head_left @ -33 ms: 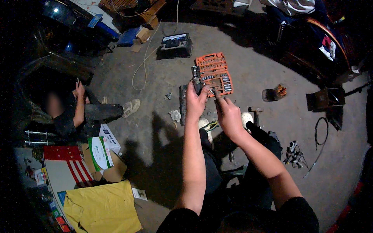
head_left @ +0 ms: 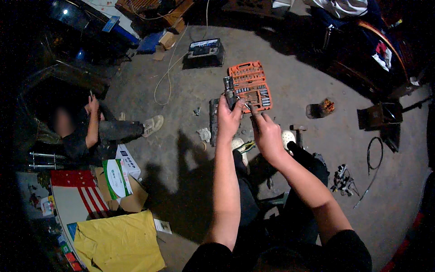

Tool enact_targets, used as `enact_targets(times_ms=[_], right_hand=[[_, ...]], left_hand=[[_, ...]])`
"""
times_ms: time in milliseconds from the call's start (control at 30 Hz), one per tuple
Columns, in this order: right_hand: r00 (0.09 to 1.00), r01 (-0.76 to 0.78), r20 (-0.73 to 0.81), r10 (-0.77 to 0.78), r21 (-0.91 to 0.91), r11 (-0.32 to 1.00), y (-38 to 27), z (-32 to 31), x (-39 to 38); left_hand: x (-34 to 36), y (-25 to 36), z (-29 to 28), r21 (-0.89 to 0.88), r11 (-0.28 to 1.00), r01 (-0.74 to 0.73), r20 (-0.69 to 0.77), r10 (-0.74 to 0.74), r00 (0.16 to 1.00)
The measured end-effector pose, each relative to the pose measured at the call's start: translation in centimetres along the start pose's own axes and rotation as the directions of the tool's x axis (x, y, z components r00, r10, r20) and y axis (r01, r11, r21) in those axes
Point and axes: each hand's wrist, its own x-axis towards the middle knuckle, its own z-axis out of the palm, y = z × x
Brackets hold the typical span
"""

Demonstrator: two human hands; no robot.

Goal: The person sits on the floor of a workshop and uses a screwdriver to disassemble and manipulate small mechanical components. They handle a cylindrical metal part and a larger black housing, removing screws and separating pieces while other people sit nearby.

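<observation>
Dark metal part [head_left: 229, 87] is held up by its near end in the left hand's [head_left: 230, 117] wrapped fingers; beside it slants a thin-shafted tool [head_left: 247, 106], contact too small to tell; beyond, an orange socket case [head_left: 259, 83] lies open on the floor [head_left: 294, 81]; the right hand [head_left: 266, 132] is curled around the tool; farther right lies a looped black cable [head_left: 368, 158].

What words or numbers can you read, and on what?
None readable.
Black boxy battery: label blurred.
Green-and-white cardboard box: print too small.
White printed box: marks too small.
White paper sheet: too small.
Dark metal part in left hand: no writing visible.
</observation>
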Motion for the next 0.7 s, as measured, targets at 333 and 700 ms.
enact_targets(times_ms=[333,700], right_hand=[[0.998,0.019,-0.056,-0.011,0.147,0.989,-1.1,0.7,1.6],[0.997,-0.069,0.074,0.036,0.512,0.856,-0.2,-1.3,0.9]], left_hand=[[-0.2,-0.1,1.2,-0.012,0.998,0.060,-0.210,-0.061,0.976],[-0.1,0.3,-0.5,-0.079,0.981,-0.178,-0.061,0.174,0.983]])
